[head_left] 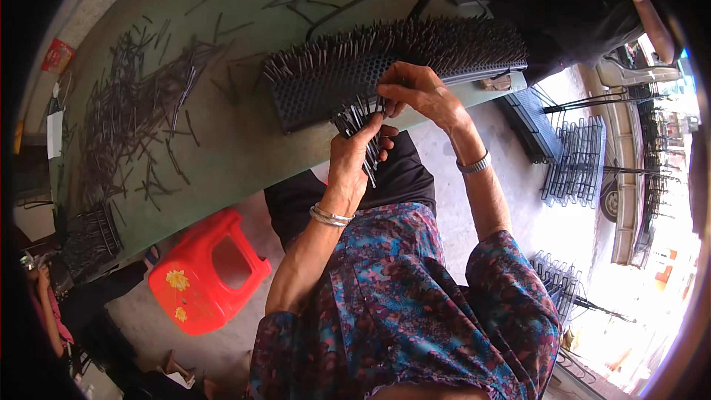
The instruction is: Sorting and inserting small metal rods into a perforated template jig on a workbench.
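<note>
My left hand (348, 157) is wrapped round a bundle of thin dark rods (355, 116), which stick out above and below the fingers. Just above and to the right of it, my right hand (421, 95) has its thumb and fingers pinched together close to the upper ends of the rods. What it grips is too small to make out. Both hands are at the near side of a dark perforated rack (307, 100), full of holes. Many upright dark rods (415, 43) fill its far and right part, while bare holes show at its near left.
A green table (244, 155) carries a large pile of loose rods (118, 118) on the left. A red plastic stool (194, 281) stands below its edge. One person in dark clothes (570, 7) is at the far right, another (55, 311) at the lower left. Wire racks (576, 161) stand on the right.
</note>
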`<state>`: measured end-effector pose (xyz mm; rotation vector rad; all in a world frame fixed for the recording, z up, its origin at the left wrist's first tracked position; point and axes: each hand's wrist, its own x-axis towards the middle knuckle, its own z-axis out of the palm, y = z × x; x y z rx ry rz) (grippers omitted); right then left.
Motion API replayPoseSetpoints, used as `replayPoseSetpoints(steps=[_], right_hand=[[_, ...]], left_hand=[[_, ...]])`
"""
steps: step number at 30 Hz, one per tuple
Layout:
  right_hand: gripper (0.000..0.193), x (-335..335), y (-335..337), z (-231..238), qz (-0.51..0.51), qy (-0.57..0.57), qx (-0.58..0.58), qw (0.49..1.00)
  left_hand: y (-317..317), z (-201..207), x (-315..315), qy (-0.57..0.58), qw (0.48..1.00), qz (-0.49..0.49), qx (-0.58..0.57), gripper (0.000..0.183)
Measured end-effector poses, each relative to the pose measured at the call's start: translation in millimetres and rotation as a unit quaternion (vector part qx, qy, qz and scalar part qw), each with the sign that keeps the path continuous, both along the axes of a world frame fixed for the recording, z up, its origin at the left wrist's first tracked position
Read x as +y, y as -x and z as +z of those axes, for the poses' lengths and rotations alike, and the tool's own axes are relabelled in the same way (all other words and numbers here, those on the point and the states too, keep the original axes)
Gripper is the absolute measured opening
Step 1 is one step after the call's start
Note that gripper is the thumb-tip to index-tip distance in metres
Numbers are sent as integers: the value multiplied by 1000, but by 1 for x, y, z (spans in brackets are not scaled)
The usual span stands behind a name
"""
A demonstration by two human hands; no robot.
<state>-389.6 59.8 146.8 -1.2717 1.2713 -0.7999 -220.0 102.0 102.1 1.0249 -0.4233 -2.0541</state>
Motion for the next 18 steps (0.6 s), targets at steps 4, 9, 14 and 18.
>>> replayPoseSetpoints(steps=[4, 9, 14, 18], right_hand=[[17, -1, 4, 4, 19, -20, 12, 1000], [13, 5, 10, 16, -56, 73, 80, 993], [7, -9, 5, 14, -239, 295, 204, 902], [9, -27, 4, -9, -262, 329, 240, 875]], left_hand=[[-1, -7, 0, 11, 1000, -18, -8, 26], [0, -5, -3, -74, 995, 37, 62, 26], [2, -14, -8, -71, 996, -2, 62, 23], [8, -26, -8, -102, 990, 0, 100, 19]])
